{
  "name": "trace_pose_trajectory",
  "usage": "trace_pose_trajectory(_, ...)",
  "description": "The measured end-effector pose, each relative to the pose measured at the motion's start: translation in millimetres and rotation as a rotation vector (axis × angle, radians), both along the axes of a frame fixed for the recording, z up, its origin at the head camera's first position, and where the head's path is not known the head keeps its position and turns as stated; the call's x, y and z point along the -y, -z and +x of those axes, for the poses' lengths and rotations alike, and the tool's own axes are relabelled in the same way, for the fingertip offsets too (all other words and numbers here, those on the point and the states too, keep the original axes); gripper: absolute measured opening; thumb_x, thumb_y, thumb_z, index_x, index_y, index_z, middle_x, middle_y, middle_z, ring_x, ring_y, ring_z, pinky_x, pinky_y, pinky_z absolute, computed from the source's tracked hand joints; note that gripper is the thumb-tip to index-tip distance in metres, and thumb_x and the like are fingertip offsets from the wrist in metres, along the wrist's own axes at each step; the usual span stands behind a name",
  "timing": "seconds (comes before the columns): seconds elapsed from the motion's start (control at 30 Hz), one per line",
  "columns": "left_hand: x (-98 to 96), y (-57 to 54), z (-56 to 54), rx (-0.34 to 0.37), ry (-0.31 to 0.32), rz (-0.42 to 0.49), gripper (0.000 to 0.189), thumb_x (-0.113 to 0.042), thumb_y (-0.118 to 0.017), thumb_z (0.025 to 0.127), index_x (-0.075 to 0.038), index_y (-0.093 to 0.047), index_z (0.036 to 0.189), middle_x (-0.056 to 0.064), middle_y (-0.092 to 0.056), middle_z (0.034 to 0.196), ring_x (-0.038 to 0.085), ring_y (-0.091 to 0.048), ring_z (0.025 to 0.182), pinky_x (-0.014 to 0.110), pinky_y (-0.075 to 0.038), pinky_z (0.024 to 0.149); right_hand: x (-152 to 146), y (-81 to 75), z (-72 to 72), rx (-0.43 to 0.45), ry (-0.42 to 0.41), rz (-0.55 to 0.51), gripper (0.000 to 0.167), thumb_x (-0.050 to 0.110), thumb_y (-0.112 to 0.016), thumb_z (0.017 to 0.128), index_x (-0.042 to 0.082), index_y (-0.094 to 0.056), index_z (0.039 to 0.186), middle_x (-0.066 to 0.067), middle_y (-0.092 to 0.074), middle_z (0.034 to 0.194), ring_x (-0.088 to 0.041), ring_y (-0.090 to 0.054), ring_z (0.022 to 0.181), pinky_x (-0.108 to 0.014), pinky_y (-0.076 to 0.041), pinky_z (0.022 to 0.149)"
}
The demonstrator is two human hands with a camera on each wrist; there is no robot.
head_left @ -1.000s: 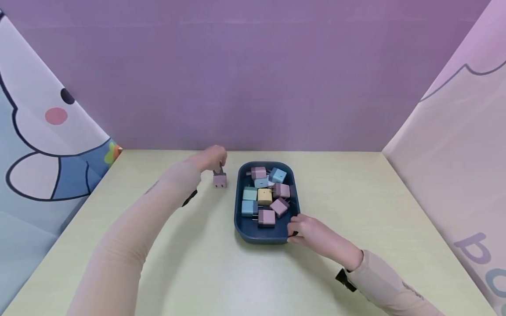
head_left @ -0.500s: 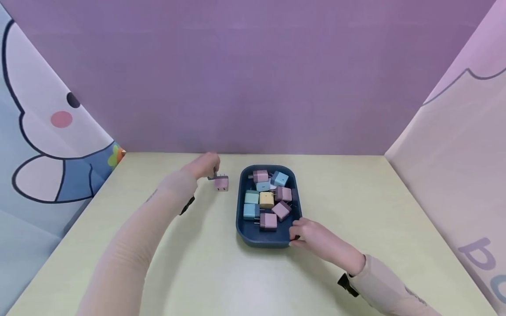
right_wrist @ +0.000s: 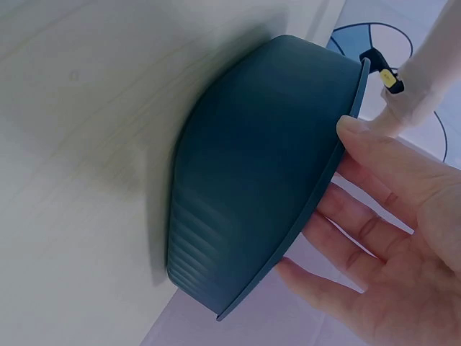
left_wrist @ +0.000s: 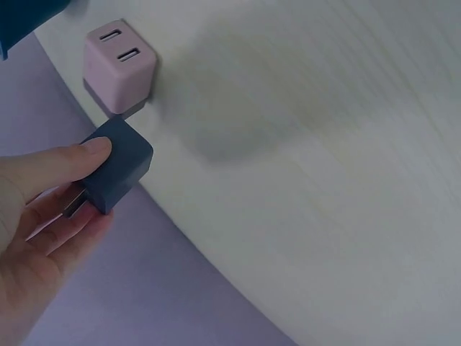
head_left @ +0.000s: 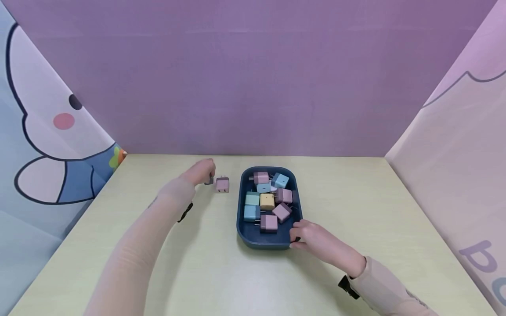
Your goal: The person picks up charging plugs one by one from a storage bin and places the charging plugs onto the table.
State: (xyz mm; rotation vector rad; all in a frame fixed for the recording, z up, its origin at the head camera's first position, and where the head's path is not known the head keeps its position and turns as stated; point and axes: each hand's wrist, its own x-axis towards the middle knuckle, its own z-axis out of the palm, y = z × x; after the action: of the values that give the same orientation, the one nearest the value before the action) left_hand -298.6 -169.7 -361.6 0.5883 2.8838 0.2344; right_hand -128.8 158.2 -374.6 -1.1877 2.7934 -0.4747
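Observation:
My left hand (head_left: 201, 171) pinches a dark grey-blue plug charger (left_wrist: 119, 166) between thumb and fingers, its metal prongs facing the palm. In the head view this dark charger (head_left: 208, 181) mostly hides under the hand. Just to its right a pink plug charger (head_left: 222, 185) stands on the table, two slots facing the near side and prongs pointing away. Several chargers, among them a yellow one (head_left: 266, 201), lie loosely in a dark blue tray (head_left: 253, 237). At the tray's near right corner my right hand (head_left: 316, 239) grips the rim, thumb on the outside wall.
A pale table (head_left: 340, 193) carries everything. Behind it rises a purple backdrop (head_left: 253, 79). Printed cartoon panels flank both sides, a left panel (head_left: 43, 175) and a right panel (head_left: 466, 175).
The left hand has moved left and slightly nearer with the dark charger, from behind the pink charger to its left side. The right hand keeps its grip on the tray. The head view has shifted slightly.

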Motion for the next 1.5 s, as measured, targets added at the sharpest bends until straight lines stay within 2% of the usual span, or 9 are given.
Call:
trace_pose_trajectory(0.13,0.5,5.8,-0.9,0.021,-0.022,0.002,0.021,0.017,-0.060,0.068,0.006,-0.063,0.086,0.013,-0.056,0.088,0.024,-0.054,0.082,0.033,-0.047,0.076,-1,-0.5,0.5,-0.005,0.004,0.004,0.006,0.012,-0.068,0.076,0.013,-0.062,0.074,0.007,-0.049,0.070,-0.005,-0.042,0.066,-0.018,-0.042,0.057)
trace_pose_trajectory(0.53,2.9,18.3,-1.3,0.013,0.002,-0.037,0.018,0.016,-0.057,0.073,0.006,-0.062,0.087,0.014,-0.055,0.090,0.025,-0.055,0.084,0.031,-0.047,0.077,-1,-1.2,4.2,-0.010,0.007,0.009,0.007,0.012,-0.068,0.076,0.013,-0.061,0.074,0.008,-0.048,0.070,-0.005,-0.042,0.066,-0.018,-0.041,0.057)
trace_pose_trajectory(0.67,4.6,21.3,-0.5,0.013,-0.008,-0.036,0.017,0.015,-0.058,0.073,0.005,-0.062,0.086,0.014,-0.056,0.090,0.025,-0.055,0.083,0.031,-0.048,0.077,1,-1.0,5.7,-0.014,0.002,0.002,0.007,0.012,-0.068,0.076,0.013,-0.061,0.073,0.007,-0.048,0.070,-0.005,-0.042,0.066,-0.018,-0.041,0.057)
trace_pose_trajectory(0.9,9.3,25.3,1.6,-0.013,0.006,-0.031,0.013,0.013,-0.061,0.072,0.005,-0.062,0.082,0.013,-0.057,0.086,0.024,-0.055,0.079,0.031,-0.048,0.073,4,-0.5,5.0,-0.034,-0.019,-0.012,0.009,0.011,-0.068,0.076,0.012,-0.060,0.072,0.006,-0.047,0.068,-0.005,-0.041,0.065,-0.017,-0.040,0.056)
trace_pose_trajectory(1.2,12.5,28.7,4.8,-0.020,0.008,0.003,0.017,0.016,-0.061,0.070,0.006,-0.062,0.084,0.014,-0.058,0.085,0.025,-0.055,0.079,0.033,-0.048,0.075,4,1.2,3.3,-0.029,-0.024,-0.002,0.008,0.011,-0.068,0.075,0.012,-0.061,0.072,0.008,-0.046,0.068,-0.006,-0.041,0.065,-0.017,-0.040,0.056)
trace_pose_trajectory(1.33,12.8,28.6,4.8,-0.023,0.007,0.009,0.017,0.017,-0.059,0.071,0.006,-0.062,0.084,0.013,-0.057,0.086,0.024,-0.054,0.078,0.032,-0.047,0.074,4,0.7,2.8,-0.031,-0.023,-0.001,0.008,0.012,-0.068,0.075,0.012,-0.061,0.072,0.007,-0.046,0.068,-0.006,-0.041,0.065,-0.017,-0.040,0.056)
trace_pose_trajectory(1.5,12.1,26.0,5.7,-0.045,0.042,-0.009,0.017,0.014,-0.060,0.072,0.006,-0.063,0.087,0.016,-0.057,0.088,0.025,-0.056,0.080,0.032,-0.048,0.074,4,-1.1,3.3,-0.030,-0.022,-0.005,0.009,0.011,-0.069,0.075,0.012,-0.060,0.071,0.008,-0.046,0.067,-0.006,-0.041,0.065,-0.017,-0.040,0.056)
